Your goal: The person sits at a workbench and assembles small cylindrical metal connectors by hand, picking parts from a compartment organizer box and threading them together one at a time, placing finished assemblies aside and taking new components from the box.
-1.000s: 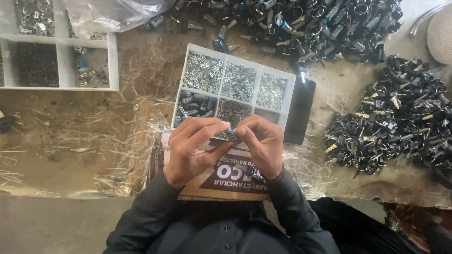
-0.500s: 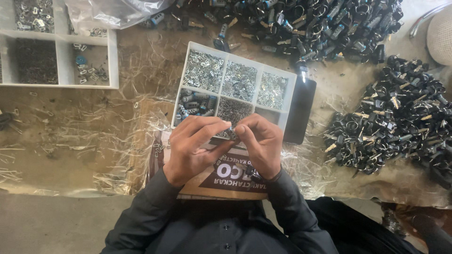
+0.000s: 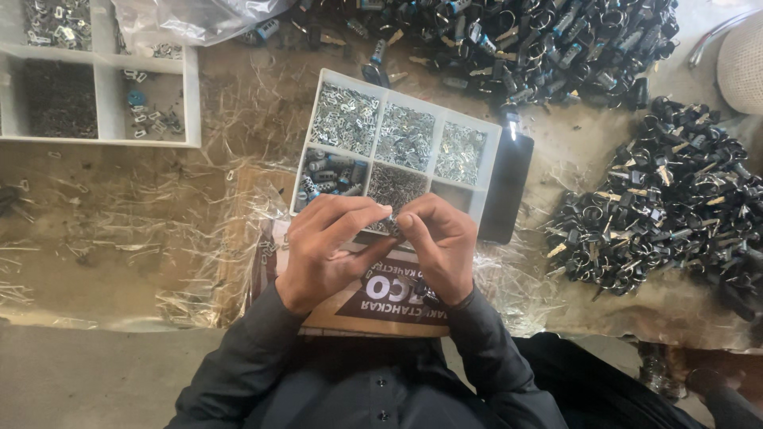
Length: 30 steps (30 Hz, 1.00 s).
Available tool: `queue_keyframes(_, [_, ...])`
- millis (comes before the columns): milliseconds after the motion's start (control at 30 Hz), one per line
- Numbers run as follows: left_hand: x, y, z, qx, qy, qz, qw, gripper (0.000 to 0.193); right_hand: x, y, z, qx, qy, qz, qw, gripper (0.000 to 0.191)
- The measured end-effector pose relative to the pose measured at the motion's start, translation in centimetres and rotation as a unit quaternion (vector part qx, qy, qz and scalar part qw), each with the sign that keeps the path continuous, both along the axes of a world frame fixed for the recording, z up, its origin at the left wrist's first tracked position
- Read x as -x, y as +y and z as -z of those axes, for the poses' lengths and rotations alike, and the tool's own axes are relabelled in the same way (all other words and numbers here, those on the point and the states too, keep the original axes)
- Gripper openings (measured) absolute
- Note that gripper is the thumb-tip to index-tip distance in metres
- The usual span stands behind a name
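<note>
My left hand [image 3: 324, 248] and my right hand [image 3: 439, 245] meet fingertip to fingertip over the near edge of a white compartment tray [image 3: 395, 101]. Between the fingertips sits a small dark metal part [image 3: 389, 216], pinched from both sides; most of it is hidden by my fingers. The tray's sections hold several small silvery metal pieces, and one near-left section holds dark cylindrical parts [image 3: 330, 173]. Under my wrists lies a flat cardboard box [image 3: 373, 306] with a dark printed panel.
A black phone [image 3: 507, 187] lies right of the tray. Heaps of black ring-shaped parts lie at the right [image 3: 668, 206] and along the back [image 3: 524, 40]. A second white compartment box [image 3: 95, 75] sits at the far left. Crinkled clear plastic sheet [image 3: 199, 262] covers the brown tabletop.
Both hands stay together at the tray's near edge; the fingers shift slightly around the small part. Nothing else has moved.
</note>
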<state>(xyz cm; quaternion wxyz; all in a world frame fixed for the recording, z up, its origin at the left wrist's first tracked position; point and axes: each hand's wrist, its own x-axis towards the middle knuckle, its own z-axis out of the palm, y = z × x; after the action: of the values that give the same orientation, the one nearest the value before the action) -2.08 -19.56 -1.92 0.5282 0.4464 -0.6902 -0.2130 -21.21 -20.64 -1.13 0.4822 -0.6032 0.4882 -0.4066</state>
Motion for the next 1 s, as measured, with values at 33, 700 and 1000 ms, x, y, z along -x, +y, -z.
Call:
queue_keyframes(33, [0.02,0.0,0.01,0.001,0.0,0.0,1.0,0.041,-0.01,0.01,0.04,-0.006,-0.007,0.001,1.0,0.015])
queue_keyframes(700, [-0.22,-0.04,-0.46,0.019,-0.013,-0.006,1.0,0.04,-0.6,-0.05,-0.8,0.088,0.093,0.032,0.991,0.01])
queue_keyframes(1000, [-0.35,0.12,-0.45,0.006,-0.003,-0.004,1.0,0.041,-0.44,-0.14,-0.41,-0.002,0.038,0.03,0.999,0.012])
